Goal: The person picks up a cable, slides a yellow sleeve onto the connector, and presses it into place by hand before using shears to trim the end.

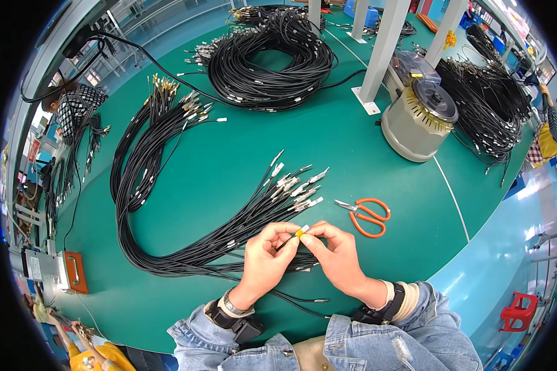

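Both hands, left hand [267, 255] and right hand [335, 253], pinch a small yellow piece [299, 232] on a black cable end [284, 243] between fingertips; orange scissors [366, 216] lie just right of the fingers.

Matt green mat on the table [241, 167], smooth and faintly sheened. Black cables [185, 247] in matt rubbery sheathing, tipped with bright bare-metal ends [297, 185]. Small glossy yellow sleeve [299, 232] pinched between left hand [267, 253] and right hand [335, 253]. Scissors [365, 215]: shiny steel blades, glossy orange plastic-coated handles. Round machine [419, 117]: dull grey casing, clear plastic cover. Faded blue denim cuffs [353, 337], coarse weave.
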Tool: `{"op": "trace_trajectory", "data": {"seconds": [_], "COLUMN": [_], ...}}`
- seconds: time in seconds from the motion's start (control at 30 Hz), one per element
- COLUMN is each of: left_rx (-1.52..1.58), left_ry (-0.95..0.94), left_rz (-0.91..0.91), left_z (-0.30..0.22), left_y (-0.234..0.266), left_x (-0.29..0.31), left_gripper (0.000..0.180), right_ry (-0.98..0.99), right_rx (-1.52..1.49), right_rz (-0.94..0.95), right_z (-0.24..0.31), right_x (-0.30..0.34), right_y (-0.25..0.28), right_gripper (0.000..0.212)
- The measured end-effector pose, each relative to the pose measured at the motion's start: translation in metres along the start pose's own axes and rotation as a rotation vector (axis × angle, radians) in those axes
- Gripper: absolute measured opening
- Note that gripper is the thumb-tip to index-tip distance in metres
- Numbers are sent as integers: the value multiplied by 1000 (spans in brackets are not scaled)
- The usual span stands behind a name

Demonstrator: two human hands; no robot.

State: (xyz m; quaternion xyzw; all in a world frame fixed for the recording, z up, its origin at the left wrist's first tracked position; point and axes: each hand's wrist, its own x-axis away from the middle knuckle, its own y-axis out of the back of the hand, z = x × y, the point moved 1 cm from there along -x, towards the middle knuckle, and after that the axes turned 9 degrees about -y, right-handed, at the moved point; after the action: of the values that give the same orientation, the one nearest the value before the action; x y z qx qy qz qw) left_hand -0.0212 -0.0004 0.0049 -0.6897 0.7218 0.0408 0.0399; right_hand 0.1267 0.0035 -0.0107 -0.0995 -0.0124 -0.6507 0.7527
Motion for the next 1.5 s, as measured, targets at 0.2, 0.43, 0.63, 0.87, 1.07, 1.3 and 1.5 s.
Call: {"op": "trace_trajectory", "data": {"seconds": [0.2, 0.43, 0.63, 0.87, 1.07, 1.3, 1.5], "left_rx": [41, -118, -140, -161, -154, -203, -416], "left_ry": [29, -61, -115, -108, -73, -116, -338], "left_rz": [-22, -91, -123, -91, -67, -77, -141], "left_z": [-1, -1, -2, 1, 1, 1, 5], "left_y": [1, -1, -4, -3, -3, -6, -10], "left_x": [-2, 1, 0, 1, 3, 3, 4], "left_gripper": [14, 12, 9, 8, 6, 5, 7], "right_ry": [-42, -122, -78, -135, -129, -84, -127], "right_rx": [-27, -75, -78, -88, -109, -120, -168], "right_rz": [39, 51, 61, 80, 68, 53, 71], "right_z": [3, 5, 6, 7, 6, 6, 9], "right_x": [-2, -2, -4, -4, -4, -3, -1], "right_y": [1, 1, 1, 3, 2, 2, 1], "right_gripper": [17, 21, 16, 10, 9, 13, 7]}}
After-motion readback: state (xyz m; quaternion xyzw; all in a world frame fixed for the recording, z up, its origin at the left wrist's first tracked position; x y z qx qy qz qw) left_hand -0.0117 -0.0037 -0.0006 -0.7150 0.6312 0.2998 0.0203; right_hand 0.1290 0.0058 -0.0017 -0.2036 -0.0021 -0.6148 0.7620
